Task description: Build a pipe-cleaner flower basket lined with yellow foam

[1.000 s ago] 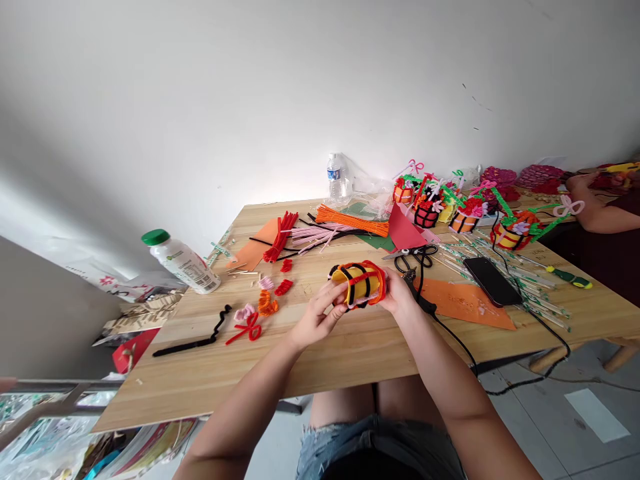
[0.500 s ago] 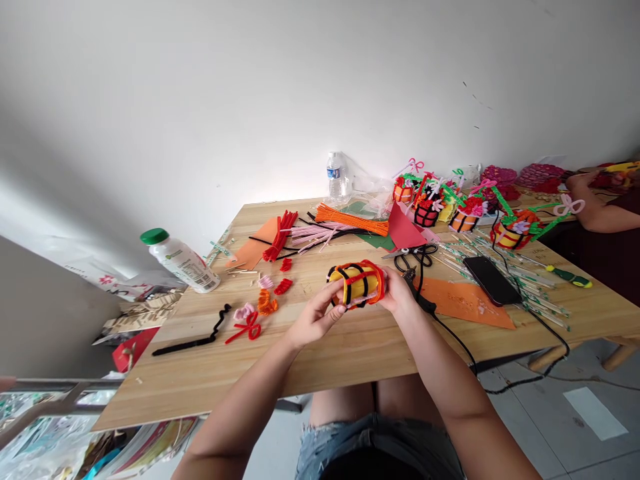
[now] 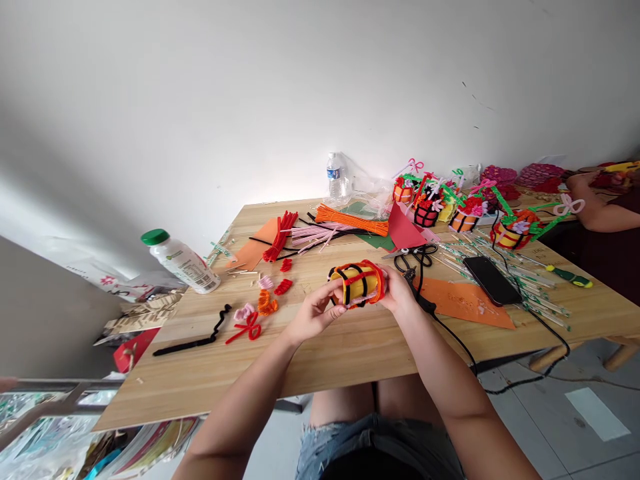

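Observation:
Both my hands hold a small yellow cup (image 3: 361,285) lying on its side just above the wooden table (image 3: 350,353). Black, red and orange pipe cleaners wrap the cup like a basket frame. My left hand (image 3: 314,315) grips its open end, fingers curled at the rim. My right hand (image 3: 395,293) clasps the other end, where an orange ring runs round it. Small curled pieces (image 3: 267,301) in pink, orange and red lie to the left of my hands.
Loose pipe cleaner bundles (image 3: 320,230), scissors (image 3: 413,255), a phone (image 3: 491,280) with a black cable, and orange paper (image 3: 463,301) cover the table. Finished flower baskets (image 3: 465,210) stand at the back right. A green-capped bottle (image 3: 181,262) lies left; a water bottle (image 3: 338,176) stands behind. Another person's arm (image 3: 597,213) rests far right.
The cup has been turned slightly between my hands, so its black and red bands sit differently. My hands stay in the same place.

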Available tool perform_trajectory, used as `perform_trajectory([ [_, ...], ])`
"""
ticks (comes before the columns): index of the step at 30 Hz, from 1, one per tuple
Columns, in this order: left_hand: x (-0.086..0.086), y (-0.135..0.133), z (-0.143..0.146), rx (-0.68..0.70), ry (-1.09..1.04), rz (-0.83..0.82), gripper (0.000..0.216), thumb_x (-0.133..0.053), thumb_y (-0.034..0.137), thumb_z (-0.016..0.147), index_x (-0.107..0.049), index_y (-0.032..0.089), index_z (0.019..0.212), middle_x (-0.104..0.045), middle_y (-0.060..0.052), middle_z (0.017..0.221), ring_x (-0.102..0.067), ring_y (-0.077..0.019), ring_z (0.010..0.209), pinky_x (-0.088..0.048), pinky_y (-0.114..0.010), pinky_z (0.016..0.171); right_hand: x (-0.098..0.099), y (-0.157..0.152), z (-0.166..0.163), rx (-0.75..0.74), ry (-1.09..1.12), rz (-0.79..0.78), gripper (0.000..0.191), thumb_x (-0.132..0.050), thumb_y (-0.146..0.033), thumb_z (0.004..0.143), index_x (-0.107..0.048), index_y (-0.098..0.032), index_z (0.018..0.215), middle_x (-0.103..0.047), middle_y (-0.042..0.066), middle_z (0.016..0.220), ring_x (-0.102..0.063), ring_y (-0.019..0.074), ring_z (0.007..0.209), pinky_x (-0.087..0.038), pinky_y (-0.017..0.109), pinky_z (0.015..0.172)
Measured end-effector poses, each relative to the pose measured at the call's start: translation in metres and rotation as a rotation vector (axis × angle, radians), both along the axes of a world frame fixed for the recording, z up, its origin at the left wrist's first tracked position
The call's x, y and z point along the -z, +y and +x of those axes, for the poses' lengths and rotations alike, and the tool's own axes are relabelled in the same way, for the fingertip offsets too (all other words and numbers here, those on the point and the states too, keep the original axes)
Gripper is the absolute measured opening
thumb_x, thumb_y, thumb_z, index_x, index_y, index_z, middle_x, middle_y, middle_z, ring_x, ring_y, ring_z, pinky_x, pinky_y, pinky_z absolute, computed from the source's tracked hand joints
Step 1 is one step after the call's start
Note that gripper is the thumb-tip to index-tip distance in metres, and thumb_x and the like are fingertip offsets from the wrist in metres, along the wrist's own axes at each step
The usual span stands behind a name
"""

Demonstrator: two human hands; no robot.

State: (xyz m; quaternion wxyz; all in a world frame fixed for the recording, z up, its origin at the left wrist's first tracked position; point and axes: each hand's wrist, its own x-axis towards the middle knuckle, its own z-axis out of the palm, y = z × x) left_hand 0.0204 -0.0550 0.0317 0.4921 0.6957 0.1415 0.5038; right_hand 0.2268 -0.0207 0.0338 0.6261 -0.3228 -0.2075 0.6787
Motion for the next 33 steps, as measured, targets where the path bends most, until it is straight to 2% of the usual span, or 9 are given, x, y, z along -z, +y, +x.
perform_trajectory([
  [3,-0.004,0.001,-0.002,-0.039,0.006,-0.006,0.041,-0.070,0.019,0.081,-0.062,0.024,0.121,-0.061,-0.002,0.085,-0.056,-0.0118,0.081,-0.047,-0.026,0.080,-0.007,-0.002,0.000,-0.017,0.042,-0.082,0.014,-0.063,-0.016,0.073,-0.058,-0.019,0.060,-0.066,-0.002,0.060,-0.061,0.0131,0.060,-0.052,0.024,0.060],
  [8,-0.014,0.000,-0.002,-0.162,0.081,-0.012,0.026,-0.067,0.035,0.083,-0.069,0.018,0.103,-0.064,-0.010,0.102,-0.058,-0.0201,0.098,-0.046,-0.033,0.090,-0.011,-0.004,0.001,0.176,-0.048,-0.030,0.010,-0.070,-0.020,0.070,-0.060,-0.019,0.067,-0.066,-0.003,0.061,-0.062,0.0128,0.056,-0.049,0.022,0.053],
  [11,-0.015,-0.002,0.006,-0.185,0.141,-0.095,0.035,-0.061,0.048,0.085,-0.068,0.018,0.102,-0.066,-0.009,0.098,-0.059,-0.0195,0.090,-0.047,-0.032,0.084,-0.011,-0.004,0.001,0.284,-0.118,0.011,0.013,-0.073,-0.026,0.068,-0.062,-0.019,0.071,-0.066,-0.002,0.061,-0.063,0.0142,0.057,-0.048,0.023,0.050],
  [14,-0.009,-0.004,0.016,-0.187,0.190,-0.216,0.049,-0.051,0.059,0.086,-0.066,0.016,0.105,-0.066,-0.007,0.092,-0.057,-0.0175,0.081,-0.046,-0.029,0.078,-0.010,-0.004,0.001,0.324,-0.172,0.044,0.017,-0.074,-0.031,0.068,-0.062,-0.019,0.073,-0.065,-0.003,0.061,-0.063,0.0145,0.058,-0.048,0.024,0.050],
  [17,-0.001,-0.003,0.021,-0.213,0.205,-0.271,0.056,-0.047,0.066,0.085,-0.066,0.014,0.092,-0.064,-0.005,0.081,-0.053,-0.0164,0.075,-0.044,-0.028,0.074,-0.011,-0.005,0.000,0.334,-0.196,0.044,0.018,-0.073,-0.032,0.068,-0.062,-0.020,0.072,-0.065,-0.003,0.062,-0.063,0.0139,0.057,-0.048,0.024,0.050],
  [21,0.009,0.002,0.021,-0.216,0.188,-0.317,0.055,-0.049,0.066,0.083,-0.064,0.013,0.077,-0.059,-0.002,0.070,-0.048,-0.0143,0.069,-0.041,-0.027,0.070,-0.016,-0.008,-0.003,0.330,-0.175,0.013,0.015,-0.072,-0.030,0.068,-0.062,-0.019,0.070,-0.066,-0.003,0.063,-0.061,0.0121,0.055,-0.046,0.022,0.048],
  [26,0.018,0.001,0.023,-0.187,0.113,-0.386,0.053,-0.048,0.063,0.085,-0.068,0.014,0.089,-0.066,-0.005,0.079,-0.055,-0.0175,0.077,-0.044,-0.030,0.077,-0.021,-0.011,-0.005,0.323,-0.173,-0.008,0.014,-0.072,-0.028,0.068,-0.062,-0.019,0.068,-0.067,-0.003,0.063,-0.062,0.0118,0.056,-0.046,0.021,0.049],
  [30,0.016,0.000,0.029,-0.058,-0.123,-0.470,0.045,-0.053,0.057,0.086,-0.070,0.018,0.100,-0.071,-0.007,0.091,-0.061,-0.0230,0.094,-0.044,-0.035,0.090,-0.021,-0.011,-0.004,0.330,-0.169,-0.019,0.012,-0.071,-0.027,0.069,-0.062,-0.019,0.069,-0.066,-0.003,0.062,-0.061,0.0121,0.054,-0.046,0.021,0.047],
  [33,0.012,0.002,0.029,-0.001,-0.294,-0.506,0.037,-0.065,0.050,0.078,-0.073,0.019,0.095,-0.072,-0.008,0.095,-0.062,-0.0259,0.100,-0.044,-0.040,0.096,-0.019,-0.010,-0.002,0.314,-0.171,-0.008,0.012,-0.071,-0.027,0.070,-0.061,-0.019,0.069,-0.066,-0.003,0.061,-0.062,0.0131,0.055,-0.048,0.023,0.048],
])
